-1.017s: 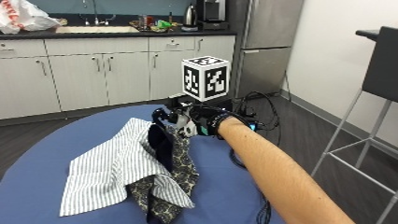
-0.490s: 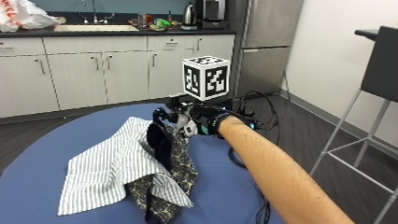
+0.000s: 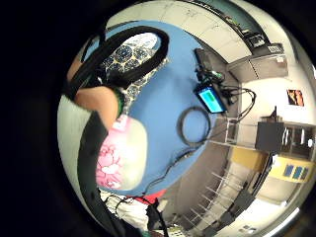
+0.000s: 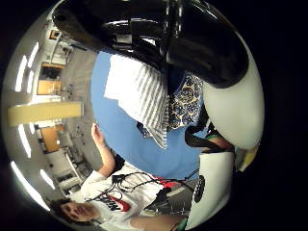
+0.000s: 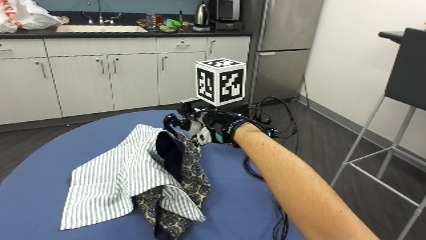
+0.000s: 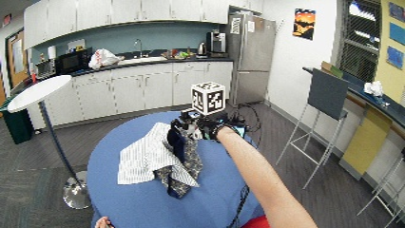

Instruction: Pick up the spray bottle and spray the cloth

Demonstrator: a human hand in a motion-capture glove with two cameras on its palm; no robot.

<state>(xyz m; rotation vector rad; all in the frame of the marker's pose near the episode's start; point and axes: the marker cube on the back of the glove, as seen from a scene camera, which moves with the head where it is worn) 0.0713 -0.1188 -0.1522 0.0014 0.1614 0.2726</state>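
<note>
In the outside view my gloved right hand [image 5: 225,131] grips a spray bottle [image 5: 197,129] just above the far end of the cloths. Its black spray head [image 5: 173,120] points left over them. The bottle's body is white with pink flowers [image 3: 121,158], and its black head fills the thumb side palm view [image 4: 159,29]. A grey-and-white striped cloth [image 5: 113,177] lies spread on the round blue table [image 5: 40,190]. A dark blue patterned cloth [image 5: 190,182] is bunched beside and partly under it, right below the bottle. Both cloths also show below the nozzle [image 4: 139,91].
A small device with a lit screen [image 3: 210,98] and black cables [image 5: 256,170] lie on the table behind and right of my hand. A bare left hand [image 4: 98,137] rests at the table's near edge. A tall stool [image 5: 399,100] stands off to the right.
</note>
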